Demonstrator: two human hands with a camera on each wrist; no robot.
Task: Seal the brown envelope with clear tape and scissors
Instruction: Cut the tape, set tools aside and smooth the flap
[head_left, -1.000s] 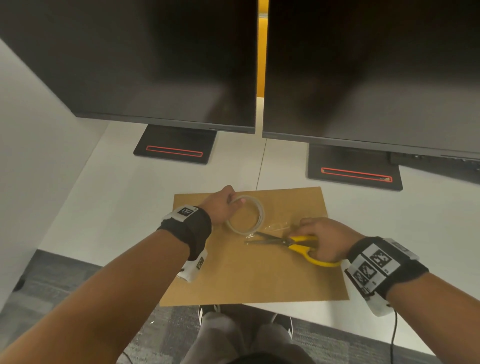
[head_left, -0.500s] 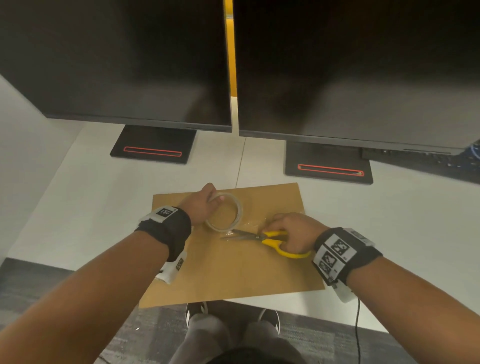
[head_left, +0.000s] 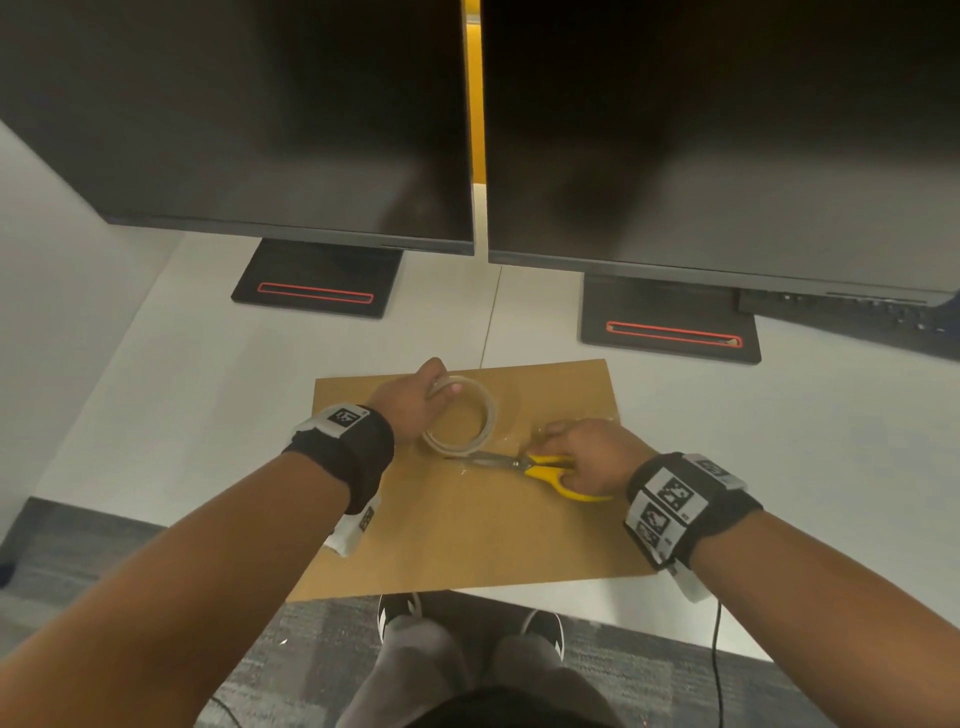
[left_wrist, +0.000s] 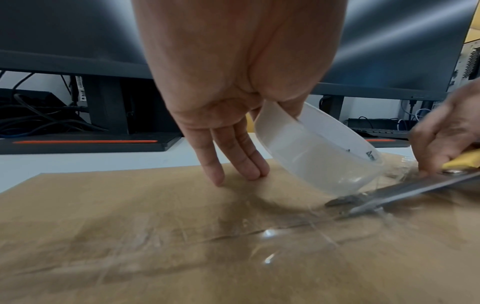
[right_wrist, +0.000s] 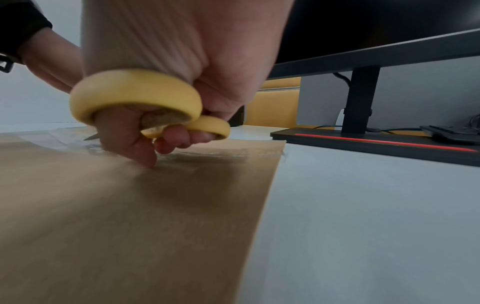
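The left hand (head_left: 410, 402) has its thumb and a finger pinched on the rim of the translucent ring-shaped roll of clear tape (head_left: 460, 415), tipping it up on edge, probably so the strip coming off it stays taut, while its three other fingers (left_wrist: 235, 162) reach down straight to the paper, likely pinning it. The right hand (head_left: 587, 457) is curled through the loops of the yellow-handled steel scissors (head_left: 524, 464), with the blades lying low and pointing left, tips right under the roll where the strip leaves it, so it looks like the cut is in progress. Both hands sit over the flat brown paper envelope (head_left: 467, 525), which lies on the white table (head_left: 779, 441) near its front edge, with shiny tape already stuck across it between them.
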